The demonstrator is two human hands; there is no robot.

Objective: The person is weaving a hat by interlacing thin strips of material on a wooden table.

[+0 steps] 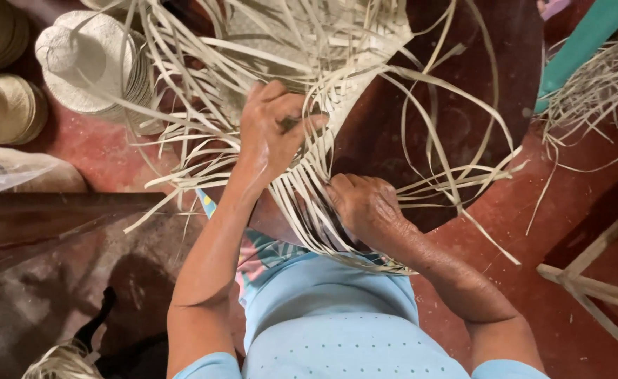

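— What sat at the far left of the frame?

— Stacks of finished straw hats (88, 63) in the upper left, with a clear plastic bag (14, 172) below them at the left edge. None of it touched the hands.

— And the left hand?

— The left hand (274, 130) was up near the centre of the frame, fingers curled shut over a few pale straw strips (309, 203) at the edge of the woven piece (302, 42). Something dark and thin showed between the thumb and the fingers; I could not tell what it was.

— Where did the weaving lie from the hands?

— Above them in the frame, at top centre, so away from the body. The woven piece filled the top middle, and its loose strips ran down and a little rightward, from under the left hand to the right hand. That was their long axis: a steep diagonal from upper centre towards the lap.

— The right hand, then?

— The right hand (365, 207) was lower, just right of centre, closed in a loose fist with the ends of the same strips bunched under its fingers. It was close to the blue apron (330, 309).

— Which hand was nearer the woven edge?

— The left, plainly. It touched the edge itself, while the right held the strips further down.

— Anything further right?

— More loose strips fanned out over the red floor (505, 231), a second heap of straw (596, 91) lay in the upper right, and wooden slats (589, 284) crossed the lower right.
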